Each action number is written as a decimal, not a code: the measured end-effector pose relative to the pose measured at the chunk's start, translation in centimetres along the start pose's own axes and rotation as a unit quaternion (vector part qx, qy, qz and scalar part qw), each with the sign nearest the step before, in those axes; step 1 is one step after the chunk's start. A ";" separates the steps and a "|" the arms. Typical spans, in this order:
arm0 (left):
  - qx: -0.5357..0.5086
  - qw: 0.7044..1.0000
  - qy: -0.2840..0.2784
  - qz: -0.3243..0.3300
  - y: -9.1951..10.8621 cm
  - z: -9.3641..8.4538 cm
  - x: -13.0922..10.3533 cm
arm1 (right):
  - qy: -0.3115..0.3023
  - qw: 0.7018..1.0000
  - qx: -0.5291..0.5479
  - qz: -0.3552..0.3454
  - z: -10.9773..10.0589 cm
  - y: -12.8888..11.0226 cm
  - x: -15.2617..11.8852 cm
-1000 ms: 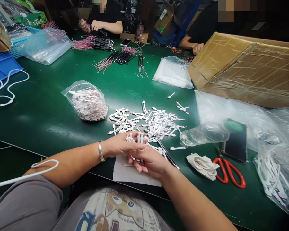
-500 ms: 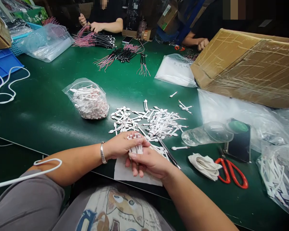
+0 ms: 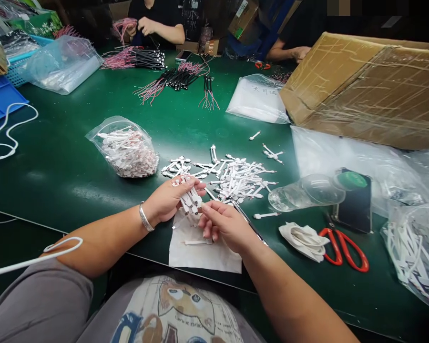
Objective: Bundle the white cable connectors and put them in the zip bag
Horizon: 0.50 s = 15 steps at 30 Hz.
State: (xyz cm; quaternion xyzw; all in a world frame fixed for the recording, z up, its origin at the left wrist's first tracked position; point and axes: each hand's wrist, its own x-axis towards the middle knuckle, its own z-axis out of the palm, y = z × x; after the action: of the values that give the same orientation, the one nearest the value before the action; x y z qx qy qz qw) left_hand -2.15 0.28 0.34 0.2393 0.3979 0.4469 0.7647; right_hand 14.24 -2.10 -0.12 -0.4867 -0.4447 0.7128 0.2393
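Observation:
My left hand is closed around a bunch of short white connector cables, their plug ends pointing down and right. At the lower end of that bunch, my right hand is closed, thumb and forefinger pinching at one of the white connectors. Beneath both hands lies a white cloth or paper sheet with a single cable on it. Just beyond the hands spreads a loose pile of the same white connector cables. Tweezers lie beside my right wrist, partly hidden.
A clear bag of white cables stands left. To the right are a plastic bottle, a dark phone-like slab, folded cloth, red-handled scissors and a large carton. Two people work across the table near black-and-pink wire bundles.
My hands have moved apart slightly; the left shifted up and left with the bunch, now tilted. My right fingers moved to its lower end, uncovering the sheet and a cable.

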 end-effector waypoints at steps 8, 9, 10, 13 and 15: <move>-0.003 1.000 -0.004 -0.006 0.2 0.0 0.1 | 0.042 0.998 0.036 -0.023 0.0 0.2 0.2; -0.004 1.000 -0.002 -0.012 0.2 0.0 0.1 | 0.045 0.998 0.037 -0.027 0.0 0.2 0.2; -0.004 1.000 -0.001 -0.017 0.3 0.0 0.1 | 0.045 0.998 0.038 -0.031 0.0 0.2 0.2; -0.005 1.000 0.002 -0.019 0.3 0.0 0.1 | 0.046 0.998 0.027 -0.042 -0.1 0.3 0.1; -0.001 1.000 0.003 -0.016 0.2 0.0 0.1 | 0.058 0.997 0.010 -0.051 -0.1 0.4 0.1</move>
State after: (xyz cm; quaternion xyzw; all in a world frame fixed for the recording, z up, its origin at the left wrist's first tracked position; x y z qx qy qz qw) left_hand -2.27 0.48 0.43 0.2309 0.4033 0.4354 0.7710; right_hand 14.32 -2.18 -0.55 -0.5012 -0.4475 0.6745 0.3058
